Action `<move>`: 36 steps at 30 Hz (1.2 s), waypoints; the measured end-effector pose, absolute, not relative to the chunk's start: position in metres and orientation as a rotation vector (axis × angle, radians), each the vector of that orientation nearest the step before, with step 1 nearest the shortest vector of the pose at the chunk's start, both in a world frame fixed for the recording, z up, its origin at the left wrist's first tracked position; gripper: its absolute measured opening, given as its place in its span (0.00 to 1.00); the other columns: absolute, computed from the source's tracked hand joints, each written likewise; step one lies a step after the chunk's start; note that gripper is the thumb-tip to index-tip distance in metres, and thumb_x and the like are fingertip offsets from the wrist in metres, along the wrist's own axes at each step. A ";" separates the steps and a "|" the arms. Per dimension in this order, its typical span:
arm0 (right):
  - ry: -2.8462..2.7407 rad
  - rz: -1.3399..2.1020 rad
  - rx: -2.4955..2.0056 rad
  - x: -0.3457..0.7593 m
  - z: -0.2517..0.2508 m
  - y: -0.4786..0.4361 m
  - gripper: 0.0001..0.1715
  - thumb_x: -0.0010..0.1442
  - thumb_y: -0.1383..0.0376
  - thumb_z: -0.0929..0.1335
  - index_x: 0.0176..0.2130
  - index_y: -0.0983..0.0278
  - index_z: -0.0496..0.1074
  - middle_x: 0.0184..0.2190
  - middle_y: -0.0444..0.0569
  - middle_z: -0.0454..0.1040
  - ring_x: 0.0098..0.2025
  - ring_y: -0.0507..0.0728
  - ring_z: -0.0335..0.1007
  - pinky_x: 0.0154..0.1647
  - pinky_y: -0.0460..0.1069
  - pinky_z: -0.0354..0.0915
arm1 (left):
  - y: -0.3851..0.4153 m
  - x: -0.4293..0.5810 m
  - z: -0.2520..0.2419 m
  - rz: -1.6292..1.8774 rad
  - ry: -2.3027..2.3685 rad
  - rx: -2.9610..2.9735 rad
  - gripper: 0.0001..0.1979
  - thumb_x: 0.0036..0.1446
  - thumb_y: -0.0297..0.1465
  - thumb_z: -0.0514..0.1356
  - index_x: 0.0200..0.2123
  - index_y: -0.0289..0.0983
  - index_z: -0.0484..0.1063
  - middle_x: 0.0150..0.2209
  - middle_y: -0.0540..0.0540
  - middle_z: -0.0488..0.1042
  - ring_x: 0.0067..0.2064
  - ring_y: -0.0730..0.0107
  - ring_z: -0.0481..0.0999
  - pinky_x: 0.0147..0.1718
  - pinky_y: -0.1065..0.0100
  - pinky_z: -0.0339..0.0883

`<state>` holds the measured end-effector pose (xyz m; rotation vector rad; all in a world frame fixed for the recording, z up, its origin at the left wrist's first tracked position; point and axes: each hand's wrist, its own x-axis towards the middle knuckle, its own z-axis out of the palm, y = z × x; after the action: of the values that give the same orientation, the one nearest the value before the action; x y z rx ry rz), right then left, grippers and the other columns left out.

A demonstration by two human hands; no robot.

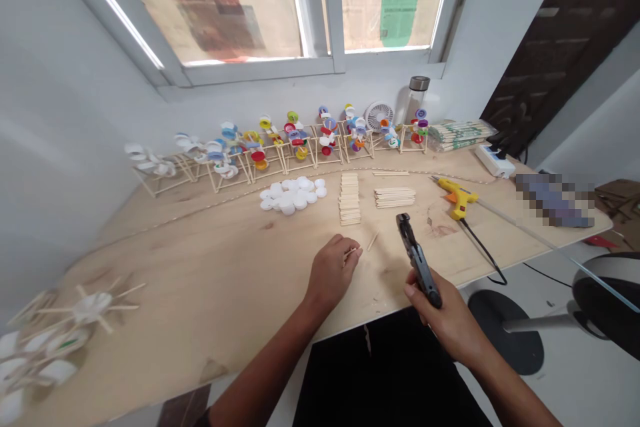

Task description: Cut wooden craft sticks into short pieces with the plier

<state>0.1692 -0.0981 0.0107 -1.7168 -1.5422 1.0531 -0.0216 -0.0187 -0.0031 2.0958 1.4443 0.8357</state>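
My left hand is closed in a pinch over the table, with a thin wooden stick between thumb and fingers. In my right hand, a pair of dark grey pliers points up and away from me, its head above the table. A short piece of stick lies just right of my left fingers. Beyond my hands are a column of stacked wooden sticks and a second bundle of sticks. White round caps are heaped to their left.
Several small wheel models with coloured caps line the wall. A yellow glue gun lies at right with its cord. Spoked stick wheels sit at lower left. A fan, bottle and power strip stand at the back.
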 end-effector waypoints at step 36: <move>-1.478 1.109 -1.651 0.177 -0.005 -0.094 0.09 0.57 0.58 0.61 0.34 0.61 0.63 0.21 0.39 0.61 0.21 0.51 0.60 0.23 0.45 0.57 | 0.031 -0.012 -0.020 0.336 1.802 2.330 0.09 0.58 0.28 0.48 0.41 0.39 0.63 0.43 0.46 0.71 0.39 0.66 0.72 0.33 0.69 0.60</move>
<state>0.1771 -0.0940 -0.0053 -1.6505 -1.4780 1.1092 -0.0124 0.0307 -0.0203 2.3295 1.8016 0.3363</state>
